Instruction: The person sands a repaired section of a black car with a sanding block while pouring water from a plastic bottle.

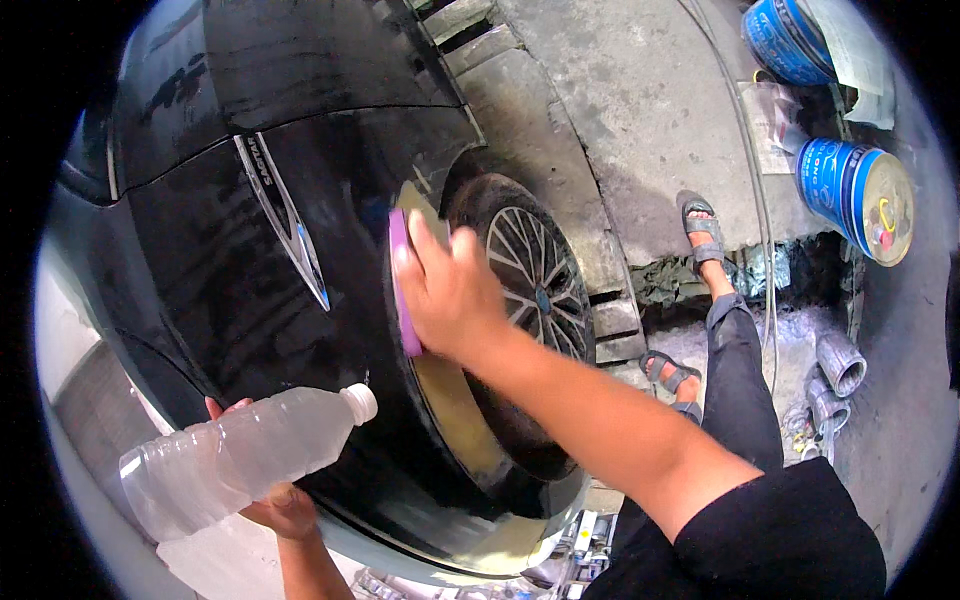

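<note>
My left hand [287, 510] is wrapped round a clear plastic bottle [235, 460] of cloudy-looking liquid, tilted with its white cap towards the car. A thin trickle shows at the cap. My right hand [455, 290] presses a long purple sanding block [402, 285] flat against the wheel arch of a black car [300, 350]. Its fingers lie over the block's back, partly blurred. A yellowish bare patch [450, 410] runs along the arch, below and above the block. Just right of the hand is the spoked wheel [540, 275].
Two blue buckets [830, 195] stand at the right, with a hose [745, 110] running along the concrete floor beside them. Rolled, shiny tubes [838, 362] lie near my legs. A broken floor edge [660, 280] lies by my sandalled feet. Clutter [590, 540] sits below the bumper.
</note>
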{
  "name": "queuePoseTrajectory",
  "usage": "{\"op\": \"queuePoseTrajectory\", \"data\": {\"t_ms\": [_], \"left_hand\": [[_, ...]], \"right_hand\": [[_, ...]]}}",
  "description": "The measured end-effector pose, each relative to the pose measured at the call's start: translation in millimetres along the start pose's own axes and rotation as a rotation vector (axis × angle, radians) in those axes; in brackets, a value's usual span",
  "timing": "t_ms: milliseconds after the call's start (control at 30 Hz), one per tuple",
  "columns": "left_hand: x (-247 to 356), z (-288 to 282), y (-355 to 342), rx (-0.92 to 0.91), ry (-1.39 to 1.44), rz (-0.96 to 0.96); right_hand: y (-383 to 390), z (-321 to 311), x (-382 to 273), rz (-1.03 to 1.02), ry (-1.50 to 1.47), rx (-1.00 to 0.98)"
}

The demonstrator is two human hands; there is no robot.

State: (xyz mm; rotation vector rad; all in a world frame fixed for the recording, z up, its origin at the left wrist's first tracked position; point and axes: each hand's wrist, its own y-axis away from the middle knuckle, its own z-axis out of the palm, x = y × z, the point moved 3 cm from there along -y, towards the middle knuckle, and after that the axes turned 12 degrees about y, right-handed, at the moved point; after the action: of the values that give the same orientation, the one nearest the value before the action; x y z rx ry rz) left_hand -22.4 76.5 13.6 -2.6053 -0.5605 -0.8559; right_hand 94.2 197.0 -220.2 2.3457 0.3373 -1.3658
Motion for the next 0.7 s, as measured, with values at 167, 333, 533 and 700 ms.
{"op": "queuePoseTrajectory", "data": {"t_ms": [167,333,533,700], "left_hand": [[-2.2,-5.6,2.5,0.001,-0.034,0.020],[1.8,-0.9,-1.4,-0.030,-0.049,0.034],[0.2,3.8,-0.4,0.001,-0.065,0.035],[6.2,-0.1,-1.4,-0.062,-0.069,0.050]], "right_hand": [[54.2,-23.0,-2.9,0.029,-0.069,-0.151],[26.8,-15.3,1.3,0.084,-0.072,-0.103],[-3.7,-7.4,8.1,0.136,-0.040,-0.159],[31.5,-18.2,-0.1,0.168,-0.048,-0.215]]}}
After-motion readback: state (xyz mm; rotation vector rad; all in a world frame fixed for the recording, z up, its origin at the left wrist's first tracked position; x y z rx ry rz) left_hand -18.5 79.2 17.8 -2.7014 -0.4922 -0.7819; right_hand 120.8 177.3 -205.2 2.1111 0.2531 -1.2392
